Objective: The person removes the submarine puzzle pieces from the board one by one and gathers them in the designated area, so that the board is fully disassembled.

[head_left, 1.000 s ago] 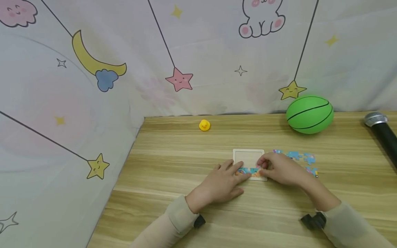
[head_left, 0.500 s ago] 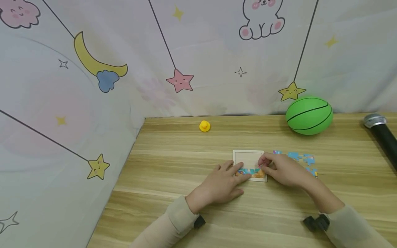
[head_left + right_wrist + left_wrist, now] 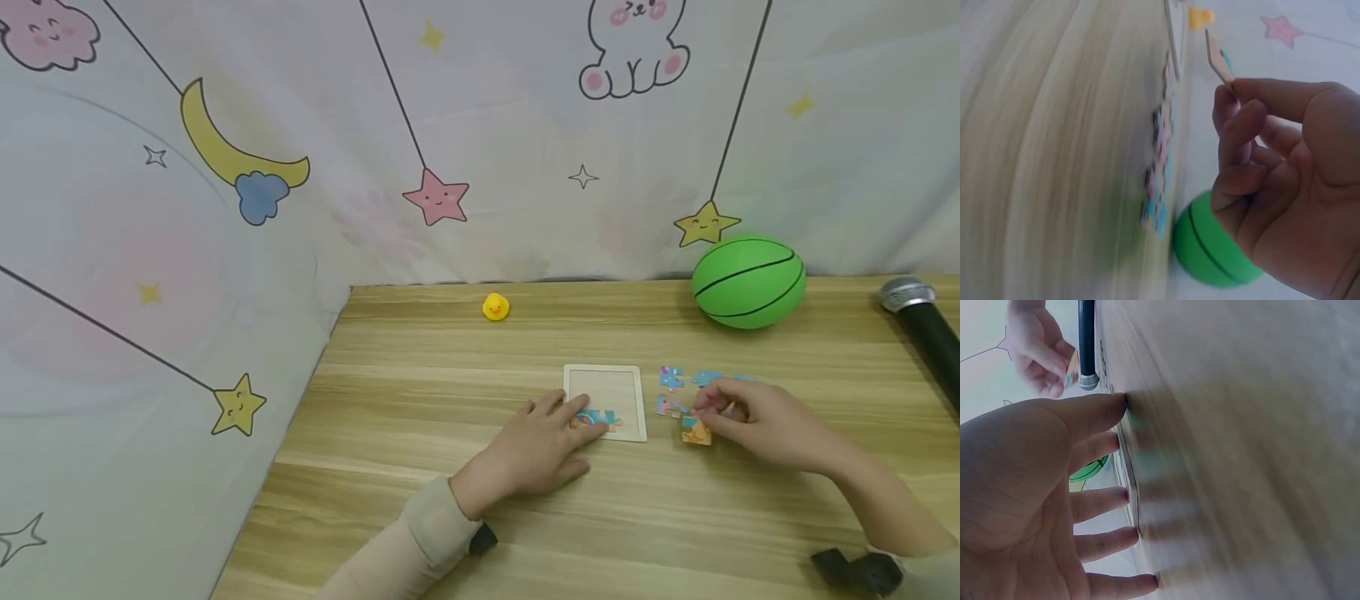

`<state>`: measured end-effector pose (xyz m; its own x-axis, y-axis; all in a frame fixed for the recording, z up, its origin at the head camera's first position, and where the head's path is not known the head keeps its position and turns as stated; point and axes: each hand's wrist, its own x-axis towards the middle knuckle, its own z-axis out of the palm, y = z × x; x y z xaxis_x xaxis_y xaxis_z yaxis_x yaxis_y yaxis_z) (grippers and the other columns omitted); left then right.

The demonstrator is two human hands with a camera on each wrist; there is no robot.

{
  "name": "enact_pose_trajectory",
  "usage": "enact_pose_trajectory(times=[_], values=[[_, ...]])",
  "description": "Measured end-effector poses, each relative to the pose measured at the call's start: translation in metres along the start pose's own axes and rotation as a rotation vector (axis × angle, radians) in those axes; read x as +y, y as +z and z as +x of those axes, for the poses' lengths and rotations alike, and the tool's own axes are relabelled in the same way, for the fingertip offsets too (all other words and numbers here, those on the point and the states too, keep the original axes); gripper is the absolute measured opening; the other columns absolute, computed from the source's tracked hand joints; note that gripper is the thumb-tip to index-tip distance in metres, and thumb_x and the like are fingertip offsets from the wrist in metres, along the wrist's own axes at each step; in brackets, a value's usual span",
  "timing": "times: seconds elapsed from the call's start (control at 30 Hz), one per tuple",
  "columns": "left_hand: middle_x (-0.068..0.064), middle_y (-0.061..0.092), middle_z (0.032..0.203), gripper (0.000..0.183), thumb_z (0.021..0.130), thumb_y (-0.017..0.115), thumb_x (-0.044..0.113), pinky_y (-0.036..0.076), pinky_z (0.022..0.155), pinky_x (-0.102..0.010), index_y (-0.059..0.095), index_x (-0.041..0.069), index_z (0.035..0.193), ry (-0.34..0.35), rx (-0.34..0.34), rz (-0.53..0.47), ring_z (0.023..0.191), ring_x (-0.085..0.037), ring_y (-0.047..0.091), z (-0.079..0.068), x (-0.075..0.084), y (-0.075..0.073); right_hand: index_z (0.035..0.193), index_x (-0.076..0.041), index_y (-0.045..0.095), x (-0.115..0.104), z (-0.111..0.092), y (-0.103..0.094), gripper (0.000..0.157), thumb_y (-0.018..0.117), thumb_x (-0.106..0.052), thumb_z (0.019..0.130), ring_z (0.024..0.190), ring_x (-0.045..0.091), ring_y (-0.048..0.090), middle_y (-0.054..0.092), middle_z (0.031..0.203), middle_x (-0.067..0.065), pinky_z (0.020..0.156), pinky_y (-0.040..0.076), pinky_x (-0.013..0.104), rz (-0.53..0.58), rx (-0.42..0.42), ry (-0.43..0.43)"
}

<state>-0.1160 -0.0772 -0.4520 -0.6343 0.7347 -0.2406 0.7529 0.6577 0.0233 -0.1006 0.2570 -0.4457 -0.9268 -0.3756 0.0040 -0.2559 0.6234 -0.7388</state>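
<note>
My left hand (image 3: 536, 442) lies with fingers spread over the left and lower part of a pale puzzle tray (image 3: 603, 385). Beside its fingers, a few fitted puzzle pieces (image 3: 600, 416) in teal and orange show along the tray's bottom; the rest of that row is hidden by the hand. Between thumb and fingertips, my right hand (image 3: 772, 423) pinches an orange and teal puzzle piece (image 3: 696, 431), to the right of the tray. The right wrist view shows this piece (image 3: 1215, 57) tilted and raised above the table. Loose blue and pink pieces (image 3: 671, 377) lie close by, partly behind the right hand.
Toward the back of the wooden table (image 3: 405, 367) sit a yellow rubber duck (image 3: 495, 307) and a green ball (image 3: 748, 282). A black microphone (image 3: 926, 321) lies at the far right. A printed curtain (image 3: 517, 108) hangs behind the table.
My right hand has moved right, away from the tray, carrying the orange and teal puzzle piece out of the lower right corner. My left hand stays in place.
</note>
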Motion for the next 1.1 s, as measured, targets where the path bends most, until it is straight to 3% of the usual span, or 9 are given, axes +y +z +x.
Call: enact_pose_trajectory(times=[0.3,0.47,0.83,1.1], values=[[-0.004,0.027,0.17,0.058,0.107,0.051,0.053,0.042,0.111,-0.056,0.038,0.039,0.161,0.001,-0.006,0.0,0.153,-0.033,0.028,-0.001,0.001,0.0,0.107,-0.01,0.07,0.039,-0.042,-0.022,0.01,0.069,-0.003,0.099,0.072,0.007,0.057,0.067,0.091,-0.007,0.059,0.047,0.024,0.009,-0.008,0.036],[-0.004,0.028,0.169,0.057,0.106,0.052,0.053,0.043,0.11,-0.057,0.04,0.039,0.161,-0.003,0.008,0.007,0.152,-0.033,0.03,-0.001,0.001,-0.001,0.104,-0.015,0.07,0.047,-0.053,-0.022,0.01,0.071,-0.007,0.098,0.069,0.006,0.054,0.066,0.088,-0.011,0.058,0.045,0.024,-0.04,-0.004,0.074],[-0.004,0.026,0.17,0.059,0.106,0.05,0.055,0.044,0.109,-0.056,0.037,0.039,0.162,0.008,0.003,0.03,0.152,-0.033,0.029,0.0,0.001,0.0,0.104,-0.019,0.071,0.05,-0.054,-0.02,0.006,0.074,-0.02,0.099,0.065,0.004,0.053,0.065,0.087,-0.009,0.058,0.044,0.025,-0.141,0.014,0.144],[-0.005,0.026,0.17,0.06,0.106,0.051,0.055,0.044,0.109,-0.056,0.037,0.04,0.162,0.012,0.018,0.026,0.152,-0.034,0.03,-0.001,-0.001,0.001,0.109,-0.017,0.072,0.028,-0.039,-0.016,0.011,0.072,-0.023,0.1,0.063,0.004,0.051,0.066,0.091,-0.008,0.054,0.042,0.026,-0.133,0.009,0.129]])
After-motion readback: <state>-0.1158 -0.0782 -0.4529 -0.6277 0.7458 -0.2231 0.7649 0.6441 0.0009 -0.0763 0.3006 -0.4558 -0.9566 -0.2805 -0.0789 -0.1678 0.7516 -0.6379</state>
